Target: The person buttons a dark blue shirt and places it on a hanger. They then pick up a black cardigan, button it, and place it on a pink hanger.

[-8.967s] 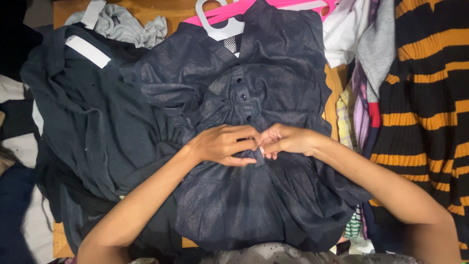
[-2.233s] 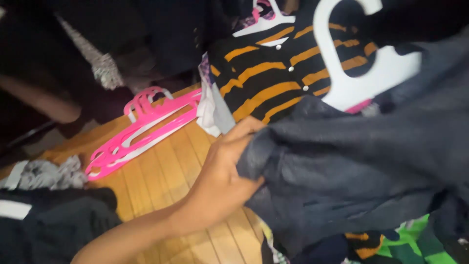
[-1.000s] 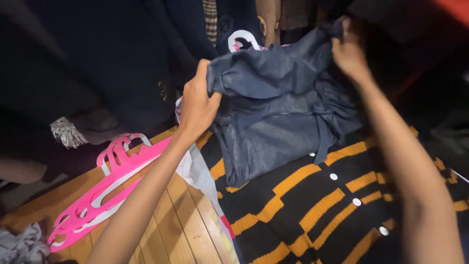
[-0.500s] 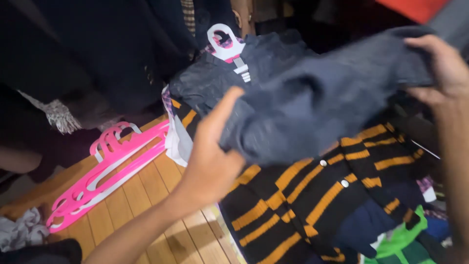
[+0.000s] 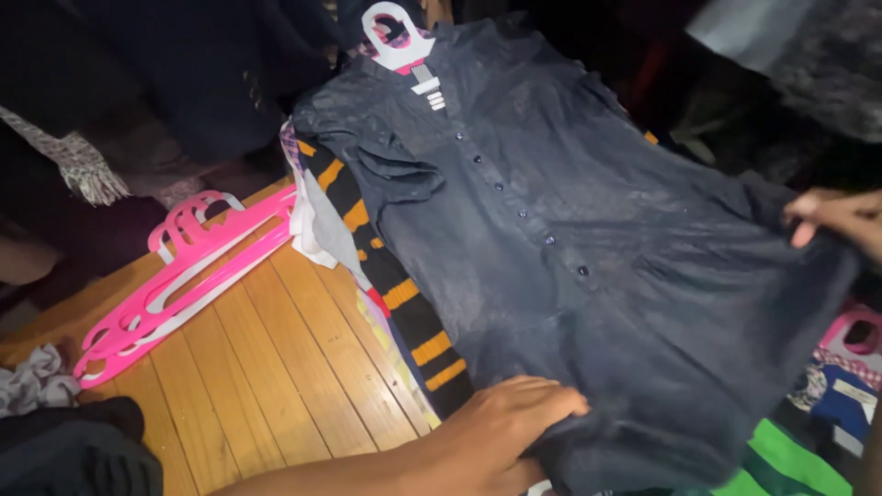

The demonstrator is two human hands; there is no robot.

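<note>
Head view, change since half a second ago: the shirt was bunched and in the air between your hands; it now lies spread flat, button front up, over the striped garment. The camera has swung, so the pink hangers sit further left on the wood floor.

Head view, hands: your left hand lies palm down, fingers together, pressing the hem at the lower edge of the shirt. Your right hand shows only partly at the right edge of the frame; its fingers pinch the fabric at the far side of the hem and pull it taut.

Head view, placement: the collar points up and away, with the white hanger hook showing above it. One sleeve is folded in and creased near the placket.

Judgement on doing this well: keep the left palm flat as an anchor while you draw the right side outward, evenly, so the placket runs straight. Smooth from collar toward hem. The creased sleeve likely needs flattening.
</note>
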